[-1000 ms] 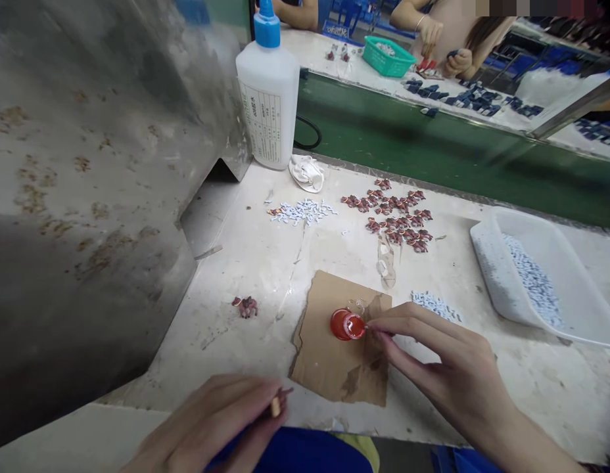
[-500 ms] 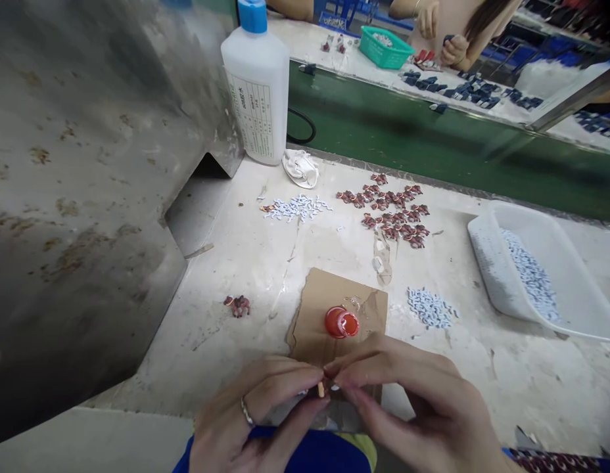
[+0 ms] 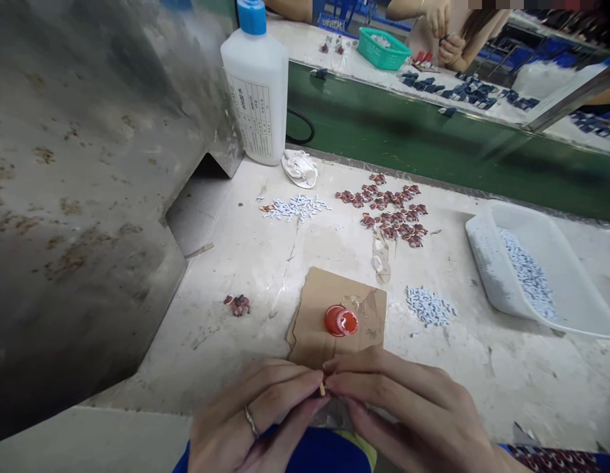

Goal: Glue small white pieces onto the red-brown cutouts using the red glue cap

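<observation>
In the white tray [image 3: 487, 263], small pale pieces [image 3: 529, 276].

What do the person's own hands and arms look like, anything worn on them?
Both hands are bare, no gloves. The left hand wears a thin silver-coloured ring on one finger. The right hand shows no ring. No sleeves reach the wrists; a patterned dark red fabric shows near the right forearm.
</observation>
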Available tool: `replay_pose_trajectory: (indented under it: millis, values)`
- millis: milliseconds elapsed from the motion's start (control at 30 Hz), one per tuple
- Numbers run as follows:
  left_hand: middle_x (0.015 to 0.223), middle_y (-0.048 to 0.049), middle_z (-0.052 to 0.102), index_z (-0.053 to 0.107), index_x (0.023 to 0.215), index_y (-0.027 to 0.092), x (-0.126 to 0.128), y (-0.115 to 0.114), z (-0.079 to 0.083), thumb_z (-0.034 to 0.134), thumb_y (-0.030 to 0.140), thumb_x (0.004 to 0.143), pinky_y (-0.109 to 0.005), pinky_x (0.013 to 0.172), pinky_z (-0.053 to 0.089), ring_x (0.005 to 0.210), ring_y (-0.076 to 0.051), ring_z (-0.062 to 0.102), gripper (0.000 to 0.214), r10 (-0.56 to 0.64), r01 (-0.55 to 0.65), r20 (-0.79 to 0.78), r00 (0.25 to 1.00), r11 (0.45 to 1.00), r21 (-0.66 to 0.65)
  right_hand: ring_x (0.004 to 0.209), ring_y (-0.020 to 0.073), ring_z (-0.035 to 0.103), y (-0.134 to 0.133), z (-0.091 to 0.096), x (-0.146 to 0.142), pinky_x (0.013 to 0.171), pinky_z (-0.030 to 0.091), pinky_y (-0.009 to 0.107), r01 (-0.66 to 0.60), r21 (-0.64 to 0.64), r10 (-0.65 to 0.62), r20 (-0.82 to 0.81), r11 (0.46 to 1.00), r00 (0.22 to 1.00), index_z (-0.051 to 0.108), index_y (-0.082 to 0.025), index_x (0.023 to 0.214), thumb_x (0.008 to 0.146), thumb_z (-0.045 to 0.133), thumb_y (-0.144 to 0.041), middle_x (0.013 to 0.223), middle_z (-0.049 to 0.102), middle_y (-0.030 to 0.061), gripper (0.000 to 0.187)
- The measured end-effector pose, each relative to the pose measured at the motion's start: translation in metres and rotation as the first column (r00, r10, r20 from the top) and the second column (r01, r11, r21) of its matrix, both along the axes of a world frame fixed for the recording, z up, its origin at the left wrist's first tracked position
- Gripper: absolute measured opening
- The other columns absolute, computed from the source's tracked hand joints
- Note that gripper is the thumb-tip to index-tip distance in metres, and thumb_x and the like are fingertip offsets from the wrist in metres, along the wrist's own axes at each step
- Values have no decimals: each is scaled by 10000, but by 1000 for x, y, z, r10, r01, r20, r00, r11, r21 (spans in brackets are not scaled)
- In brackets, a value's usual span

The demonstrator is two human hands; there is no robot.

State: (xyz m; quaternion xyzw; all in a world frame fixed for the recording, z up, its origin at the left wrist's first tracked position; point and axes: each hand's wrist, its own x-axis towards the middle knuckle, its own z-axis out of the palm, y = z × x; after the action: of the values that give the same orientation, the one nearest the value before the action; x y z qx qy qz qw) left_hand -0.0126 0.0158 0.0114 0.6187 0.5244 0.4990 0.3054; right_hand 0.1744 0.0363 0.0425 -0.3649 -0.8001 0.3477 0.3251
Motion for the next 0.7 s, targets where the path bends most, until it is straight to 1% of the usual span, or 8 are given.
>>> replay_pose_trajectory:
  millis: [67, 167, 233, 333, 467, 567, 633, 700]
  values:
    - [845, 12, 770, 748, 987, 302, -4, -4, -3, 751, 314, 861, -253, 668, 671, 775, -187, 763, 126, -12, 12, -9, 1000, 1000, -4, 978, 168, 770, -1, 4, 2, 826, 650, 198, -9, 52, 5, 71, 999, 997, 676, -181, 1263, 1015, 551, -95, 1127, 770, 100, 290]
    - [934, 62, 777, 710, 1045, 308, -11, -6, -7, 718, 162, 875, -175, 744, 655, 799, -116, 750, 224, -84, 85, -40, 996, 996, 24, 1018, 173, 766, 2, 11, 5, 858, 646, 191, -39, 95, 27, 131, 995, 991, 692, -155, 1243, 1032, 528, -111, 1142, 773, 111, 271]
    - [962, 69, 773, 692, 1071, 287, -13, -6, -9, 720, 130, 872, -150, 804, 644, 842, -95, 742, 256, -132, 137, -67, 989, 987, 84, 1029, 176, 762, 4, 15, 6, 867, 648, 202, -65, 64, 56, 133, 996, 990, 691, -166, 1268, 1038, 522, -120, 1133, 774, 110, 289]
    - [959, 73, 761, 682, 1058, 268, -12, -6, -8, 697, 79, 876, -132, 841, 626, 868, -73, 729, 262, -134, 140, -63, 989, 986, 96, 1041, 171, 758, 7, 18, 6, 887, 646, 210, -69, 10, 68, 125, 998, 990, 677, -192, 1312, 1030, 534, -99, 1119, 774, 96, 329]
    - [982, 76, 757, 679, 1069, 234, -10, -5, -7, 731, 95, 877, -88, 878, 594, 901, -42, 722, 243, -171, 177, -64, 983, 978, 111, 1012, 163, 760, 6, 18, 6, 881, 636, 197, -40, 17, 38, 108, 999, 993, 686, -168, 1245, 1012, 568, -84, 1103, 769, 90, 274]
    - [1010, 81, 761, 681, 1084, 246, -11, -3, -7, 757, 128, 862, -74, 853, 602, 868, -41, 733, 262, -203, 204, -25, 979, 973, 109, 917, 160, 763, 2, 23, 5, 817, 645, 207, -45, -52, 53, 151, 998, 987, 678, -181, 1214, 996, 578, -71, 1074, 754, 81, 264]
    - [1012, 83, 768, 692, 1084, 256, -13, -4, -6, 797, 149, 829, -85, 842, 616, 848, -58, 746, 296, -204, 202, 13, 979, 975, 91, 869, 164, 760, -1, 27, 5, 751, 649, 215, 12, -82, 2, 171, 997, 985, 634, -217, 1257, 958, 636, -86, 1073, 746, 67, 327]
    - [995, 89, 772, 706, 1080, 273, -13, -6, -5, 820, 142, 801, -99, 840, 624, 847, -73, 755, 328, -150, 146, 62, 987, 988, 54, 853, 171, 756, -2, 30, 5, 711, 645, 222, 98, -95, -83, 153, 991, 985, 594, -252, 1282, 912, 703, -112, 1053, 744, 48, 410]
